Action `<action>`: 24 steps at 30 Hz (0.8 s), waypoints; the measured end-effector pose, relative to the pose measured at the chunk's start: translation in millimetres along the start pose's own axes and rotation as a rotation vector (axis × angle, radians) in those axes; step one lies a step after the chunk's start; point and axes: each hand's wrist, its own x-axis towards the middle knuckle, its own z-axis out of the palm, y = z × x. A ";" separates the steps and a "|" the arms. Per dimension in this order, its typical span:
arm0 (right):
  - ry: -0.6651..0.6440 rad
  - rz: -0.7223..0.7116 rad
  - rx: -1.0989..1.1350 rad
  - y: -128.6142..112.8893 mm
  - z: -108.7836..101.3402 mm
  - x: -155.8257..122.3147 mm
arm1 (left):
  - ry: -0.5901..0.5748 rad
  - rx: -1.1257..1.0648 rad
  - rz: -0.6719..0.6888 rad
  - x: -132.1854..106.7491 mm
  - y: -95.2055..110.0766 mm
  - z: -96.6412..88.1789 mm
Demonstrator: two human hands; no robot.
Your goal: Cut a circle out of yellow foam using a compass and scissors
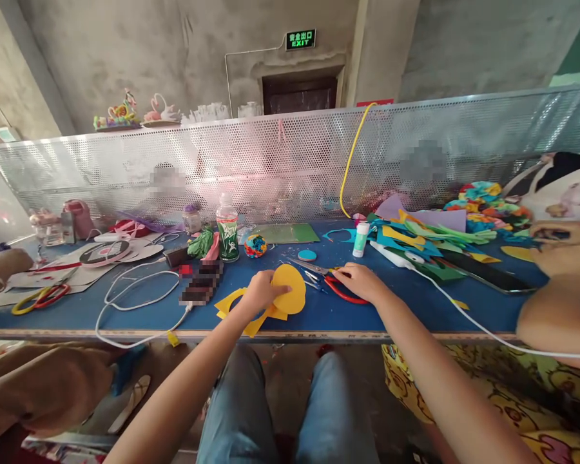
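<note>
My left hand (261, 291) pinches a round yellow paper disc (290, 290) between thumb and fingers, held just above the table. Beneath that hand lie yellow paper offcuts (232, 299) with curved cut-outs. My right hand (358, 281) has its fingers closed at the handles of a pair of scissors (344, 293) with red grips. The scissors' blades point left toward the disc and appear to rest on or close to the blue tabletop. Small metal tools (314, 280) lie beside the blades. A blue disc (307, 255) and a white glue stick (361, 240) are just beyond.
A green-labelled bottle (229, 232), a multicoloured paper ball (255, 245) and a phone with a white cable (202, 283) stand or lie to the left. Colourful paper strips (415, 232) pile up at right. Co-workers' arms (560, 283) reach in from both sides. A perforated metal screen (270, 167) borders the back.
</note>
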 end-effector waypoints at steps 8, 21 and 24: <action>0.211 -0.092 0.028 -29.8 -5.6 -5.2 | 0.103 0.309 -0.037 2.0 -0.5 5.4; -0.183 0.153 1.219 -96.1 14.8 -4.7 | 0.067 0.159 0.114 6.9 -8.7 -6.0; -0.083 0.202 1.264 -91.7 18.0 -2.8 | -0.113 -0.181 0.151 5.6 -13.3 -8.8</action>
